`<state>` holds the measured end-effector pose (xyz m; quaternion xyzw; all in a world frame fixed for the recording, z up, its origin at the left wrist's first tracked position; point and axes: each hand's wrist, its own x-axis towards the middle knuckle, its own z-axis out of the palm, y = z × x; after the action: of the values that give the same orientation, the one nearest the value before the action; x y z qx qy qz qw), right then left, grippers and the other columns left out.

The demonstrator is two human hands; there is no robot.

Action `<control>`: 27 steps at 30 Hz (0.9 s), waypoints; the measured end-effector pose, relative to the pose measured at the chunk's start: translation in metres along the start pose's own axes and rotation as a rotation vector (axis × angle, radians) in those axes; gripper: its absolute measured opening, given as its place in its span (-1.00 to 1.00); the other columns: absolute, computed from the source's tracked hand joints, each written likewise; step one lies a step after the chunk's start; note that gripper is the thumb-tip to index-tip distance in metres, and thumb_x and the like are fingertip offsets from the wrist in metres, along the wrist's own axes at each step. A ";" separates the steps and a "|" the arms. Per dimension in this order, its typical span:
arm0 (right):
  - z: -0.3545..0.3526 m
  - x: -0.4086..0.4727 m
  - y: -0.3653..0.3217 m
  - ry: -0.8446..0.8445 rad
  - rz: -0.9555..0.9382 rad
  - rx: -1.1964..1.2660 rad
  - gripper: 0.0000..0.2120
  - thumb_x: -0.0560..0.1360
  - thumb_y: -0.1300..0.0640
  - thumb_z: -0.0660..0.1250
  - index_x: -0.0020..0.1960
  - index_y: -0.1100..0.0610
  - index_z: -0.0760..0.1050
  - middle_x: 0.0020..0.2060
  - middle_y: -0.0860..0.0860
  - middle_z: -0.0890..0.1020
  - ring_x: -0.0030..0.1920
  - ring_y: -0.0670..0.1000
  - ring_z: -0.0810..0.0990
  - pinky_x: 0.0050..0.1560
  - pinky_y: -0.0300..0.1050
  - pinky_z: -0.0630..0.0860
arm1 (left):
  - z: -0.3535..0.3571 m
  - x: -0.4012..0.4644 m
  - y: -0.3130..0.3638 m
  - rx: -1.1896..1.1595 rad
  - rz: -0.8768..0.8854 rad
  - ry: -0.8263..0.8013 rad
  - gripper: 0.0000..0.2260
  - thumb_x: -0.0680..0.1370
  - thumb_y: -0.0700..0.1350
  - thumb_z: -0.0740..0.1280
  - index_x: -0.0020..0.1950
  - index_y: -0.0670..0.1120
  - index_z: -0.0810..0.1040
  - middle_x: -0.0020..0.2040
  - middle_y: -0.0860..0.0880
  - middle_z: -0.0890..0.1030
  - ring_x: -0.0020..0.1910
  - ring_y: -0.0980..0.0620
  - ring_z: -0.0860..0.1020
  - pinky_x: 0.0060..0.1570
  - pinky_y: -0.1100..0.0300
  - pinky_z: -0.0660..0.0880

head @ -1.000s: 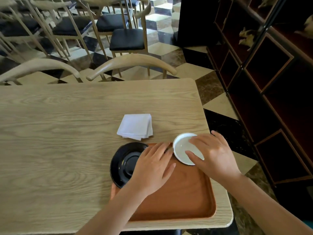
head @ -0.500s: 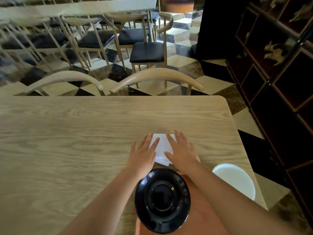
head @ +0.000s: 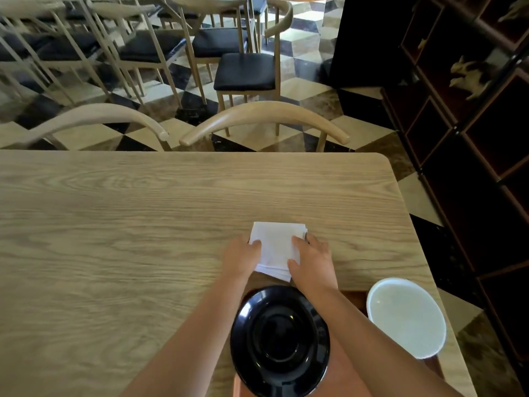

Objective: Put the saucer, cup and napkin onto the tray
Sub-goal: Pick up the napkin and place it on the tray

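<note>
Left hand [head: 240, 257] grips the left edge of the folded white napkin [head: 276, 247], fingers clamped on it. Napkin lies on the wooden worktop [head: 114, 239], just beyond the tray [head: 355, 299]. Right hand [head: 313, 259] pinches its right edge, fingers closed on it. Black saucer [head: 279, 340] sits at the tray's left, white cup [head: 406, 316] at its right; 2 chairs [head: 266, 116] behind.

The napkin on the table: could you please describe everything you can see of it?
The napkin is plain white, looks like paper or thin cloth, and is folded into a rough square of several layers, their edges showing at the near corner. It lies on the wooden table, beyond the black saucer. The left hand and right hand grip its two sides.
</note>
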<state>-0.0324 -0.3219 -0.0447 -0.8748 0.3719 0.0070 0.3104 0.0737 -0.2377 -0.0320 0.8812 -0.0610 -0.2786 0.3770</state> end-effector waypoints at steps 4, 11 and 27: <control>-0.002 0.001 0.002 0.092 0.115 0.270 -0.42 0.40 0.34 0.23 0.39 0.10 0.21 0.22 0.13 0.44 0.23 0.16 0.38 0.18 0.01 0.40 | -0.010 0.008 0.003 -0.385 -0.277 -0.127 -0.81 0.53 -0.30 0.16 -0.24 -0.15 0.46 -0.19 -0.13 0.52 -0.16 -0.08 0.51 -0.18 0.08 0.50; -0.013 0.010 0.005 0.030 0.389 0.772 -0.52 0.33 0.36 0.31 0.24 0.15 0.43 0.03 0.06 0.64 -0.05 0.03 0.60 -0.12 -0.14 0.50 | -0.031 -0.003 -0.005 -0.468 -0.162 -0.291 -0.80 0.54 -0.31 0.21 -0.12 -0.07 0.56 -0.10 -0.09 0.61 -0.06 -0.05 0.58 -0.16 0.15 0.51; -0.070 -0.109 0.014 0.101 0.051 0.948 -0.71 0.40 0.39 0.37 -0.10 0.00 0.54 -0.17 0.03 0.68 -0.20 -0.05 0.65 -0.18 -0.19 0.57 | -0.036 -0.119 -0.040 -0.691 0.147 -0.037 -0.83 0.47 -0.31 0.36 -0.09 -0.04 0.52 -0.34 0.06 0.64 -0.31 0.03 0.49 -0.29 0.17 0.42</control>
<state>-0.1362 -0.2971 0.0305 -0.6268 0.3699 -0.1983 0.6564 -0.0108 -0.1489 0.0127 0.6896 -0.0331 -0.2710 0.6708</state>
